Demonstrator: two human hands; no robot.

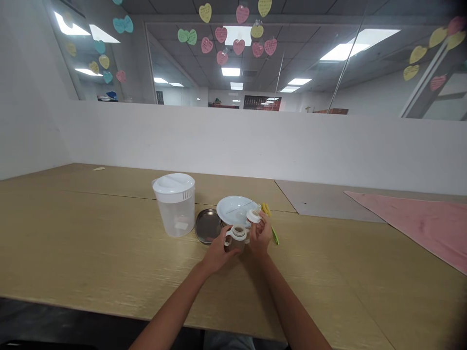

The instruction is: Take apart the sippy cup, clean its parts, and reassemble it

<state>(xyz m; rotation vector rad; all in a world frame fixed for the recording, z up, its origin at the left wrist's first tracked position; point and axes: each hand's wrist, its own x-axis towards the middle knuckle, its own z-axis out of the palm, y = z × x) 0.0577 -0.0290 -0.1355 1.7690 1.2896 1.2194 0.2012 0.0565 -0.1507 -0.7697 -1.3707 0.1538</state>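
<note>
My left hand (217,250) is closed around the left side of a small translucent bottle (239,234) with a white collar and side handles. The bottle's round mouth is uncovered and faces up. In my right hand (260,236) is a white lid (253,216), gripped by the fingers just above and to the right of the bottle, apart from its mouth. Behind the hands sits a white plate (225,206) with a thin, clear stick-like thing across it. A metal tray (207,226) lies left of the plate, partly hidden by my left hand.
A clear plastic pitcher (174,209) with a white lid stands left of the tray. Right of the plate lie a yellow item (266,209) and a green-handled item (275,236). A pink cloth (419,218) covers the table's right side. A white wall (233,141) rises behind.
</note>
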